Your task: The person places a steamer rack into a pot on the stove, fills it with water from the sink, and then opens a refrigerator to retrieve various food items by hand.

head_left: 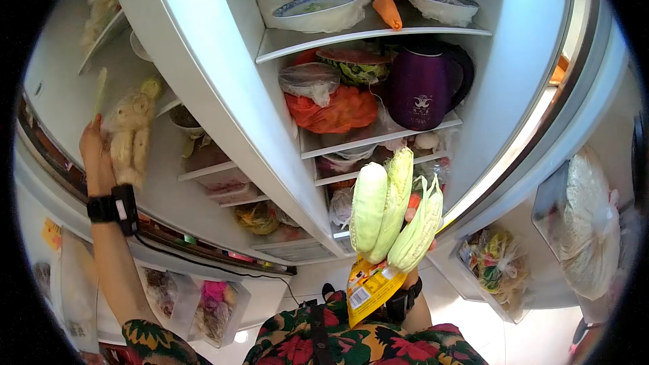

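At the left compartment, my left hand (93, 143) is closed at the edge of a clear bag of pale, lumpy food (130, 138); the bag hides part of the grip. A thin pale-green piece (101, 89) stands just above the fingers. My right hand (412, 278), mostly hidden, grips several ears of corn (390, 209) in pale-green husks, their tips upward in front of the right compartment. One ear shows its kernels. A yellow printed packet (370, 290) hangs below the corn at the same hand.
The open fridge has a white central divider (209, 74). On the right shelves are a purple kettle (422, 88), an orange bag (331, 109), covered bowls (318, 12) and jars. Door bins on both sides hold bagged food (497, 260). A black cable (203, 263) runs from my left wrist.
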The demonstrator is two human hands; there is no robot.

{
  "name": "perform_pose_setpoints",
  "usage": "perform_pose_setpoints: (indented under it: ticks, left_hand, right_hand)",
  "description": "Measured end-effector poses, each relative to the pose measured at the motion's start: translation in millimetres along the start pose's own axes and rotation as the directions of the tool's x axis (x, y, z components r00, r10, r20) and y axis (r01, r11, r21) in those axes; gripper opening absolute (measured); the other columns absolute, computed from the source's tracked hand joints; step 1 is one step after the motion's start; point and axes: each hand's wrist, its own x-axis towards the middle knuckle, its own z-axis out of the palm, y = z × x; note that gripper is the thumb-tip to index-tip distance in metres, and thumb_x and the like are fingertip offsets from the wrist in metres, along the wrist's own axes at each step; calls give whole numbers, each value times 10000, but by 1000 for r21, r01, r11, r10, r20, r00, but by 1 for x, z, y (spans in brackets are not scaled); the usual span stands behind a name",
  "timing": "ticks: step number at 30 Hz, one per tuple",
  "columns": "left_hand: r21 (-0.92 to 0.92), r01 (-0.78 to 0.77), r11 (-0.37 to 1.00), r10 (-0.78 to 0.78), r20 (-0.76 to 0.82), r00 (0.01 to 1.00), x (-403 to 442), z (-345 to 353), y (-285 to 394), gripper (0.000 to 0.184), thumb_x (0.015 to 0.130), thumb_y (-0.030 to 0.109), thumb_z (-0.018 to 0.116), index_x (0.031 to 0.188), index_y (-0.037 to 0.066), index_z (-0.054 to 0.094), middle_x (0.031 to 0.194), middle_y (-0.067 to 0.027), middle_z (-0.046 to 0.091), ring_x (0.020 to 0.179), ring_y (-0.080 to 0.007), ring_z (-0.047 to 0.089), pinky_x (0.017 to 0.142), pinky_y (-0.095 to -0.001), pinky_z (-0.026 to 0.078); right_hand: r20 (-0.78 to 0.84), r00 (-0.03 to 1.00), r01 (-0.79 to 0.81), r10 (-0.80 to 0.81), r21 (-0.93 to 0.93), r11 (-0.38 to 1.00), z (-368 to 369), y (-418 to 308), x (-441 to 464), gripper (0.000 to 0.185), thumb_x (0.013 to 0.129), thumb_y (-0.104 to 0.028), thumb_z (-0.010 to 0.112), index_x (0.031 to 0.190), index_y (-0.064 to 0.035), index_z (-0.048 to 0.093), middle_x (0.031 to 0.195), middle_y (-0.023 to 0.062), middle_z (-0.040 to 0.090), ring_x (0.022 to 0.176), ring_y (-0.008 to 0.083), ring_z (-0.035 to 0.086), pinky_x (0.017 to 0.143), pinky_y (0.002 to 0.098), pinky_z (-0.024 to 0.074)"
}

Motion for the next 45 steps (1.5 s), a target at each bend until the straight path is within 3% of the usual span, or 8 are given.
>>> perform_pose_setpoints:
  ticks: [4,7,9,11,13,23,35,45]
  left_hand:
    - [97,-214,972,227,-150,962,-74,10,41,223,849,236,522,952,40,552,812,2,493,658,-71,435,595,-199,393]
    - [-180,4,984,-37,-179,983,-147,23,84,211,847,233,523,958,56,547,783,12,482,692,-67,458,627,-207,404]
    - [-231,136,963,-145,-22,989,-184,20,79,201,855,229,506,955,58,541,785,17,487,695,-54,459,619,-198,400]
    - [271,-76,960,51,99,994,-231,35,72,272,862,221,460,1018,9,530,925,-50,520,841,-140,502,752,-257,414]
    - [231,277,933,-340,303,890,-255,66,78,166,844,129,477,960,35,549,706,54,452,623,-24,414,533,-163,344]
    - [26,542,840,-372,755,540,-325,172,44,229,849,68,425,1012,-6,568,716,22,506,630,-38,441,559,-165,354]
    - [12,686,727,-537,632,558,-348,165,29,155,824,160,571,757,21,553,681,37,505,659,-32,432,599,-182,365]
    - [-60,793,607,-794,7,608,-383,8,-12,136,733,103,631,714,64,502,689,6,507,631,-63,466,563,-198,385]
  right_hand:
    - [5,1000,-2,2,4,1000,-2,3,-1,629,662,-513,653,1024,-38,455,1038,154,491,954,286,511,779,388,472]
    - [12,1000,-7,7,19,1000,-6,6,2,628,662,-513,653,1022,-38,455,1035,153,492,952,286,511,779,388,473]
    - [19,1000,-16,15,33,999,-10,5,4,627,662,-512,653,1022,-37,455,1034,153,492,950,286,512,778,388,473]
    - [27,999,-27,25,46,999,-15,6,4,627,662,-512,653,1021,-37,455,1032,153,492,949,286,512,777,387,473]
    - [43,998,-43,41,64,997,-18,9,4,626,662,-511,653,1020,-37,455,1030,152,492,948,287,512,777,387,473]
    - [-77,990,-130,120,-146,981,-7,-2,-3,681,613,-535,663,999,-9,468,960,141,550,850,230,575,700,323,519]
    - [-176,949,-293,261,-194,936,-3,-12,-7,549,720,-538,571,986,-70,463,896,86,541,820,206,552,701,333,483]
    - [-232,924,-350,306,-185,918,-25,1,-6,548,741,-514,549,1017,-51,451,901,105,548,793,218,561,675,351,494]
